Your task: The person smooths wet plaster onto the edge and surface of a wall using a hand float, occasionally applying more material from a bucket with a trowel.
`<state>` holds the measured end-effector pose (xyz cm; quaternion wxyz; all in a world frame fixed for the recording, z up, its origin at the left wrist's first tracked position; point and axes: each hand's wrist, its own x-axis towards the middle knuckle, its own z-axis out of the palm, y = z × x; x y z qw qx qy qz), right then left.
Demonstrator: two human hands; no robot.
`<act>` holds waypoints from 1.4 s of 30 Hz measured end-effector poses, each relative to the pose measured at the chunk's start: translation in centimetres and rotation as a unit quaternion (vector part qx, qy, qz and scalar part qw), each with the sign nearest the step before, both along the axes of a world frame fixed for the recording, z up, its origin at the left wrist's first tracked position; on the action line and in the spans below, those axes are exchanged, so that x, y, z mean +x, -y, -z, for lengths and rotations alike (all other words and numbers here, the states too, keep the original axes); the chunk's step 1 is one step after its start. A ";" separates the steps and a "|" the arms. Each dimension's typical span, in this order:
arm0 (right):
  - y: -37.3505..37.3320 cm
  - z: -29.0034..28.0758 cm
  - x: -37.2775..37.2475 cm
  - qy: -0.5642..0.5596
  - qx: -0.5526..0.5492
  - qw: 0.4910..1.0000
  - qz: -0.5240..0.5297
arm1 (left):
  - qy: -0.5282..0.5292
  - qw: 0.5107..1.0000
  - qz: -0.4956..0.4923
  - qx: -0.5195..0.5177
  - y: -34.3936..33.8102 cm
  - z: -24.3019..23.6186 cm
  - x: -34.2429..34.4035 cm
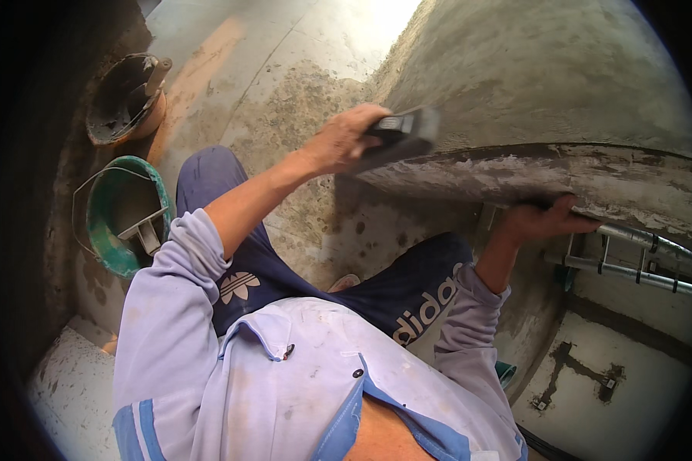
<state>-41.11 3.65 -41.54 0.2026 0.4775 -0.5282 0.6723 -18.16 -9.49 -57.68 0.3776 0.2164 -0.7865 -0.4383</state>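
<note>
My left hand [342,138] is closed around the dark handle of a trowel-like tool [411,132], smeared by motion, so its blade is unclear. The tool is at the near corner of a grey plastered surface [530,84]. Along that surface's lower edge runs a long, mortar-crusted board [484,173]. At the board's underside, farther right, my right hand [542,220] grips its edge, fingers pointing right. Part of that hand is in shadow.
Left of my knee stands a green bucket [100,223] with a tool [144,229] inside. Beyond it is an orange-brown bucket [160,115] with a handled tool. Metal ladder-like rails [630,269] lie below the board. Dark cables [542,446] show at lower right.
</note>
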 end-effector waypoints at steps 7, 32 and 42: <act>-0.4 0.4 0.0 0.027 -0.007 0.999 0.024 | 0.097 0.964 0.039 0.244 0.0 -0.1 1.7; 0.1 -1.0 2.1 0.012 -0.016 1.000 -0.010 | -0.096 0.945 0.041 0.311 2.2 -18.0 1.3; 0.2 -0.9 1.2 -0.040 -0.014 0.999 0.002 | 0.016 0.935 0.062 0.349 -1.2 -12.7 -1.1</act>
